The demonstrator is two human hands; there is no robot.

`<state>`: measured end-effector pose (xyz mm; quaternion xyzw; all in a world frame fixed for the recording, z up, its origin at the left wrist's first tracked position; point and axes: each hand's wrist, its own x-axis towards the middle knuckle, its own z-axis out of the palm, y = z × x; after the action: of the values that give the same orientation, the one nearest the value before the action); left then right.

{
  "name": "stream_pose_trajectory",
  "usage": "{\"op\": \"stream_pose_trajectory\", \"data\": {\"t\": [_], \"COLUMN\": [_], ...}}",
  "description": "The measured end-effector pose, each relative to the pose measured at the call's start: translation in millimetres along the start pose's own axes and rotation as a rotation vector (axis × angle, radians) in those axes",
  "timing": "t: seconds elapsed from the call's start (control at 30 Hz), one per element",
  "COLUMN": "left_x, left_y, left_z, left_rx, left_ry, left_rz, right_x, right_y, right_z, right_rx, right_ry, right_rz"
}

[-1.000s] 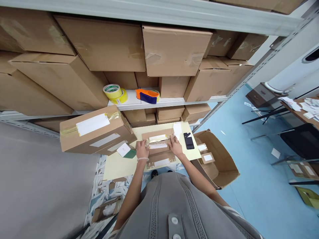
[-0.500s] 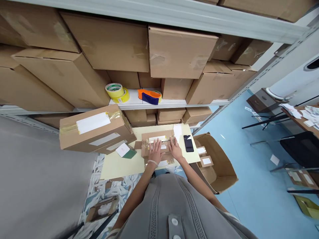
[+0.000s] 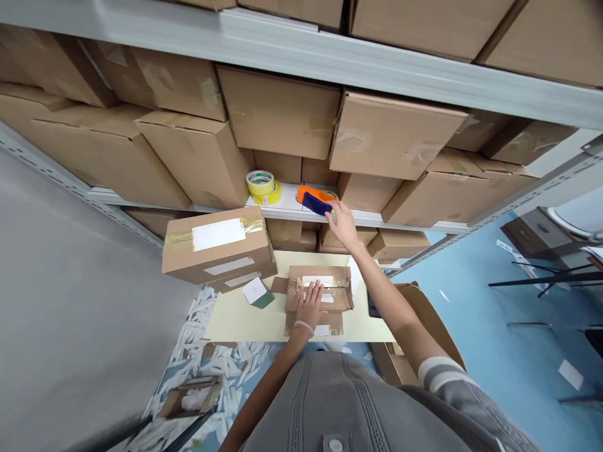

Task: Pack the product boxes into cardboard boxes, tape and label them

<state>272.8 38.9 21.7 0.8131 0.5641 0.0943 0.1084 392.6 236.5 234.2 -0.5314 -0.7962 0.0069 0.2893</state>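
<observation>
My left hand (image 3: 311, 304) lies flat, fingers spread, on a small taped cardboard box (image 3: 338, 290) with white labels, which sits on a pale yellow table (image 3: 235, 317). My right hand (image 3: 342, 221) is stretched up to the shelf (image 3: 372, 220), its fingers touching the orange and blue tape dispenser (image 3: 315, 198) without closing round it. Two yellow tape rolls (image 3: 262, 186) are stacked to the left of the dispenser.
A larger labelled box (image 3: 219, 246) rests on another at the table's left, with a white card on a green one (image 3: 257, 292) beside it. An open carton (image 3: 426, 323) stands on the blue floor at right. Stacked boxes fill the shelves. Paper strips litter the floor at left.
My right hand left the small box and rose to the tape dispenser on the shelf. My left hand slid to the box's middle and stays flat. The view tilted up and left.
</observation>
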Motion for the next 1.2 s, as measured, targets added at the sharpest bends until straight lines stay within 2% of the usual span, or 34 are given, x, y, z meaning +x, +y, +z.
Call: {"op": "stream_pose_trajectory", "data": {"t": [0.07,0.13,0.23,0.33,0.43,0.5,0.57,0.63,0.7,0.77,0.83,0.93,1.03,1.1,1.2], "left_x": [1,1,2,2,1,0,0,1,2,2,2,3,7,13,25], "left_y": [-1,-2,-3,-4,-5,-4,-3,-2,0,1,2,2,1,0,0], "left_z": [2,3,5,5,3,-1,-5,-9,-11,-12,-13,-14,-20,-29,-47], "left_rx": [0.007,0.014,0.021,0.019,0.006,-0.004,-0.019,-0.044,-0.069,-0.082,-0.082,-0.104,-0.286,-0.581,-1.13], "left_ry": [-0.011,-0.013,0.0,0.008,0.002,-0.003,-0.012,-0.029,-0.05,-0.063,-0.067,-0.071,-0.078,-0.04,0.044], "left_rz": [-0.002,-0.004,0.0,0.008,0.016,0.019,0.017,0.005,-0.009,-0.018,-0.025,-0.024,-0.047,-0.161,-0.428], "right_x": [36,55,60,45,14,-17,-53,-91,-127,-157,-180,-200,-207,-207,-207], "right_y": [-6,-10,-13,-12,-4,4,16,28,41,52,58,60,56,54,53], "right_z": [11,25,36,27,6,-6,-10,-6,4,17,29,41,48,51,54], "right_rx": [-0.061,-0.146,-0.209,-0.13,0.134,0.409,0.692,0.884,0.928,0.865,0.791,0.761,0.744,0.704,0.664], "right_ry": [-0.01,-0.053,-0.084,-0.028,0.018,-0.02,-0.076,-0.068,-0.001,0.052,0.055,0.065,0.059,0.028,-0.003], "right_rz": [0.055,0.147,0.176,0.117,0.102,0.175,0.324,0.546,0.812,1.038,1.142,1.138,1.045,0.959,0.875]}}
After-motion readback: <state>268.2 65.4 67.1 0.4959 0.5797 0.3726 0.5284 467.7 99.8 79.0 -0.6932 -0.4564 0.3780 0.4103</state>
